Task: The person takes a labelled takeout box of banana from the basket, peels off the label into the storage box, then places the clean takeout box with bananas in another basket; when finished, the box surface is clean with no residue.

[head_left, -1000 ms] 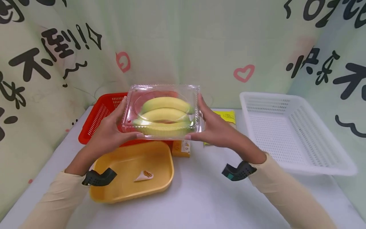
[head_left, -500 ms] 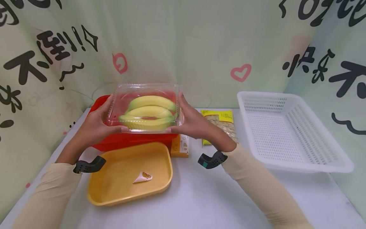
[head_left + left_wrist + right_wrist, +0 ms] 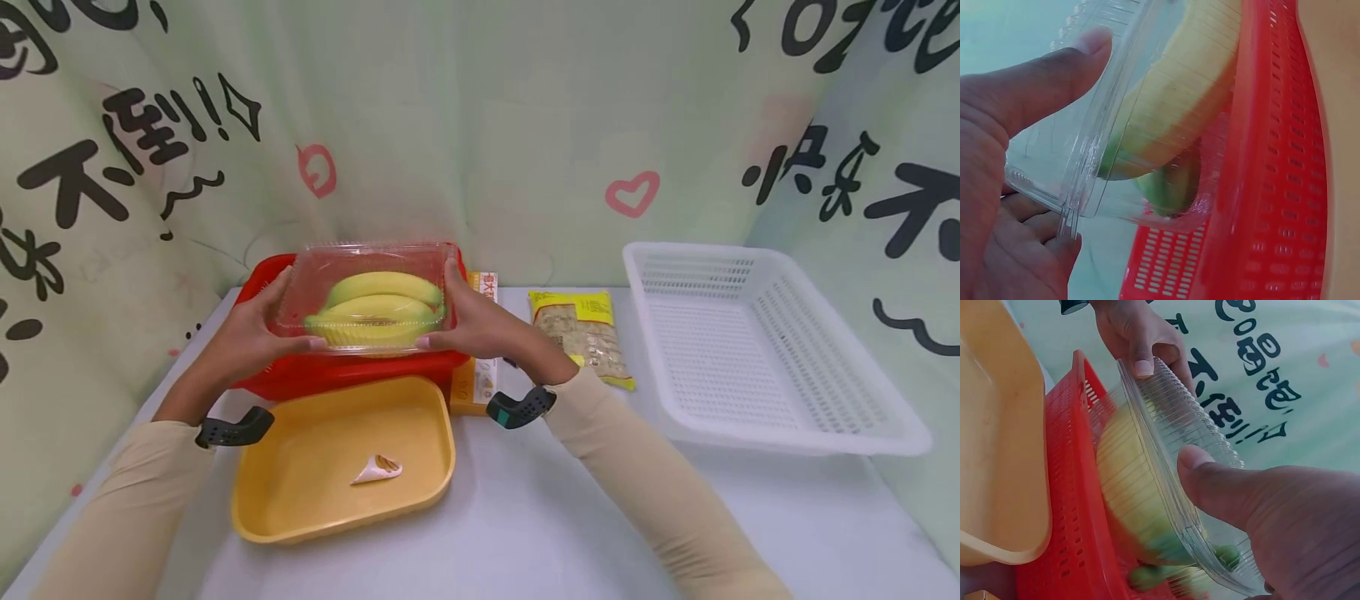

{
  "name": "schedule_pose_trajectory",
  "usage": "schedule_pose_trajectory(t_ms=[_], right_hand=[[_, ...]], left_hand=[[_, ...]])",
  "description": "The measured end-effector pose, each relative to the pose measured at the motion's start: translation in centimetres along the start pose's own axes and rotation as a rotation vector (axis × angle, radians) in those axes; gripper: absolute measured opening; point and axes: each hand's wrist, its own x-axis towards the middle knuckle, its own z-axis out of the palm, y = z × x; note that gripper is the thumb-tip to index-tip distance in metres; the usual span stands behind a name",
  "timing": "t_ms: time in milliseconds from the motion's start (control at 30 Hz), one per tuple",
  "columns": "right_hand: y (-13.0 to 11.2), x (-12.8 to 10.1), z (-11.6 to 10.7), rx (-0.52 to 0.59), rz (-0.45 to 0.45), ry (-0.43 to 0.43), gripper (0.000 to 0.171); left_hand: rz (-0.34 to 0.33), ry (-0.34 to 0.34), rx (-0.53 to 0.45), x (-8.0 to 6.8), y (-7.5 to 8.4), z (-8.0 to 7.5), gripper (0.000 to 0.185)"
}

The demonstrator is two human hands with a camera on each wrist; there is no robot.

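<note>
**Banana box held over the red basket**

The left hand [image 3: 247, 337] and right hand [image 3: 480, 325] grip opposite ends of the clear box of bananas [image 3: 367, 302], thumbs curled over its lid; it hangs between them, just above the red basket [image 3: 258, 283]; nearer the wrists sits a yellow tray [image 3: 300, 492]; well off right, a white basket [image 3: 780, 417].

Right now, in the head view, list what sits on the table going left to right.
Yellow tray → orange box → yellow snack packet → white basket. The red basket, under the held banana box, overlaps the tray's span, so I left it out.
</note>
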Motion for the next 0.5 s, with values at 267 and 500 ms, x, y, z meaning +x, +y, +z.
schedule_pose_trajectory(t_ms=[267, 500], right_hand=[[0.7, 0.7, 1.2, -0.042, 0.055, -0.069, 0.112], [0.8, 0.9, 1.4, -0.090, 0.075, -0.070, 0.109]], left_hand=[[-0.076, -0.044, 0.043, 0.2, -1.8, 0.5, 0.113], [-0.054, -0.067, 0.053, 0.7, -2.2, 0.9, 0.114]])
